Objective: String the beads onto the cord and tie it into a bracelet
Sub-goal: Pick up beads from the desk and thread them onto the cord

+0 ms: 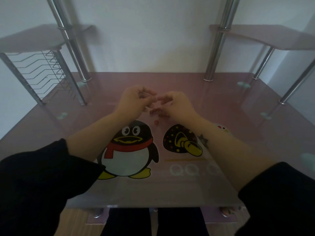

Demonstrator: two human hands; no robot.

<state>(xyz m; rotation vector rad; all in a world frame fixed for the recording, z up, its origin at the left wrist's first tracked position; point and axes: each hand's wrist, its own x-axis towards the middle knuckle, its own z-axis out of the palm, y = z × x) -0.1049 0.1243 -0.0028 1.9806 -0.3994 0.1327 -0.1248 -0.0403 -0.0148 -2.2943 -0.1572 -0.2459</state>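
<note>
Currently the left grip and right grip meet tip to tip above mid-counter. Fingers are curled as if pinching, but the cord or any held bead is too small to tell. Loose beads lie just beneath toward the near edge, in a left-right row, slightly nearer the right grip.

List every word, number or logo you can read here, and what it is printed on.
"QQ": pale letters printed on the pink desk top, below the mushroom picture.
After it: a dot and more letters, too faded and partly hidden by the right forearm to read.
Nothing else is legible.
</note>
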